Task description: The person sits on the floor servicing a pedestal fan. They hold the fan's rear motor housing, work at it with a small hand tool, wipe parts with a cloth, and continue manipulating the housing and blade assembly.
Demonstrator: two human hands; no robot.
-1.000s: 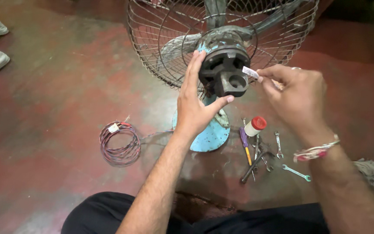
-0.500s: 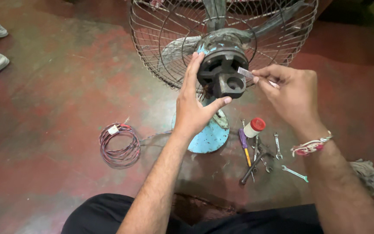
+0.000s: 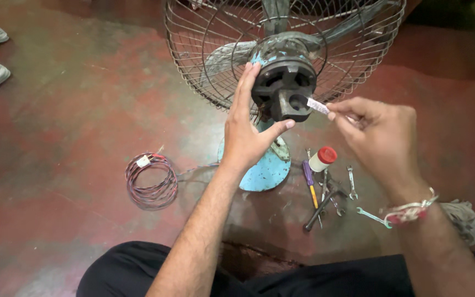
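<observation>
My left hand (image 3: 246,135) keeps cupping the dark round fan motor housing (image 3: 283,91) while my right hand (image 3: 380,137), pinching a small white strip (image 3: 318,105), has eased its tip toward the housing's opening.

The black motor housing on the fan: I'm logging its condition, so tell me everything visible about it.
The motor housing is dark, grimy and round, metal by its look, with ribbed openings and a blocky rear part with a hole. It sits behind the wire guard. The left hand cups it; the right hand holds a small pale strip at it.
</observation>
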